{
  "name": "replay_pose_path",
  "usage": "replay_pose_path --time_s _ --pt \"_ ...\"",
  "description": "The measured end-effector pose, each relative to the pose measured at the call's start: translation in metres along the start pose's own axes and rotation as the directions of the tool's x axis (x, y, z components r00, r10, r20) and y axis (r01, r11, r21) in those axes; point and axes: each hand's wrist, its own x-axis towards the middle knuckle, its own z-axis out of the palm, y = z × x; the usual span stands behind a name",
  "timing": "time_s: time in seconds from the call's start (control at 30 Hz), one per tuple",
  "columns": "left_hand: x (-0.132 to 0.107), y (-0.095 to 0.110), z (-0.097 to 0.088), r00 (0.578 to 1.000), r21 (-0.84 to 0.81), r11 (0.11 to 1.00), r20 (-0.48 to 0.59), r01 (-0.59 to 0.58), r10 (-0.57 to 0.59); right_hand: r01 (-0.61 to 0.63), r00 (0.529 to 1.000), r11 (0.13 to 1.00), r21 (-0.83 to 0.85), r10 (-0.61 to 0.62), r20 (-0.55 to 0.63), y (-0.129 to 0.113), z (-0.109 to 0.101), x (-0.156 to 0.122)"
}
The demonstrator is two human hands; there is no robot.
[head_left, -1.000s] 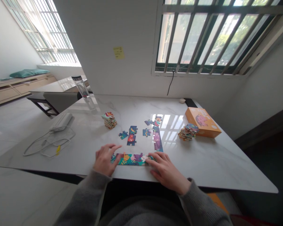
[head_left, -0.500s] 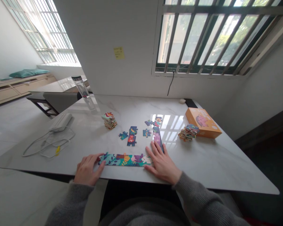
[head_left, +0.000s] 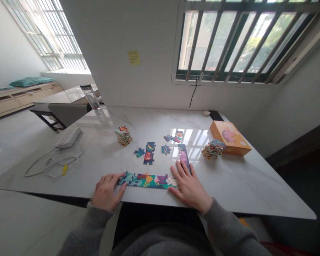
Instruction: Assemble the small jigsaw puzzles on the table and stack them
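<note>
A joined strip of colourful puzzle pieces (head_left: 148, 180) lies along the near edge of the white marble table (head_left: 242, 185). My left hand (head_left: 107, 191) rests flat at the strip's left end, fingertips touching it, fingers apart. My right hand (head_left: 188, 183) lies flat at the strip's right end, fingers spread over the lower part of a joined column of pieces (head_left: 184, 154) that runs away from me. Several loose pieces (head_left: 148, 153) lie beyond the strip.
Two stacks of pieces stand on the table, one at centre left (head_left: 124, 136) and one at right (head_left: 212, 148) beside an orange box (head_left: 229, 137). A white power strip with cable (head_left: 66, 140) lies at left. A clear bottle (head_left: 93, 103) stands at the far left.
Both hands first slid outward, the left to the strip's left end, the right up onto the column. Strip, column and hands then shifted slightly to the right.
</note>
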Motion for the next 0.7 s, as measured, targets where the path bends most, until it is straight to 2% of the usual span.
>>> replay_pose_path --time_s 0.33,0.57,0.7 --pt "-0.002 0.022 0.001 0.997 -0.078 0.996 0.061 -0.037 0.042 0.066 0.997 0.998 0.005 -0.066 0.036 0.038 -0.006 -0.013" --pt "-0.003 0.026 0.002 0.997 -0.092 0.995 0.065 -0.044 0.050 0.043 0.998 0.999 0.012 -0.044 0.044 0.039 -0.006 -0.016" --pt "-0.003 0.022 0.006 0.999 -0.133 0.991 0.033 -0.026 0.031 -0.004 0.999 0.999 0.049 0.001 0.053 0.046 -0.015 -0.005"
